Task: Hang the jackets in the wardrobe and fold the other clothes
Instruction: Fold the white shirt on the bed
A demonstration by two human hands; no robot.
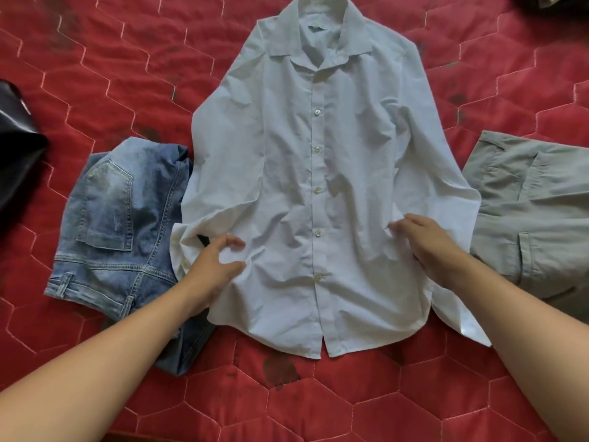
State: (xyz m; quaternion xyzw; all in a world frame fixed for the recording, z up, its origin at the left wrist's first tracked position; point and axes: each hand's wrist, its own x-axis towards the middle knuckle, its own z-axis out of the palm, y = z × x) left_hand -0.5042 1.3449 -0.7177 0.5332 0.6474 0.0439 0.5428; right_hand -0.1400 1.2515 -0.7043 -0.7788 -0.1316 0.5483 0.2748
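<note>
Fingers (234,242) of left hand (216,266) curled into white shirt (318,173), right hand (430,244) lying nearly straight on it, so 2 pieces look folded (jeans (121,218), grey garment (522,205)), shirt not yet.

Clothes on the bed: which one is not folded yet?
The white shirt, spread flat with buttons up. The blue jeans and the grey trousers beside it lie folded.

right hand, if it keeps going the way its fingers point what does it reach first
The right hand rests on the white shirt, fingers aimed toward its middle; it would likely slide over plain fabric and meet the button row first.
</note>
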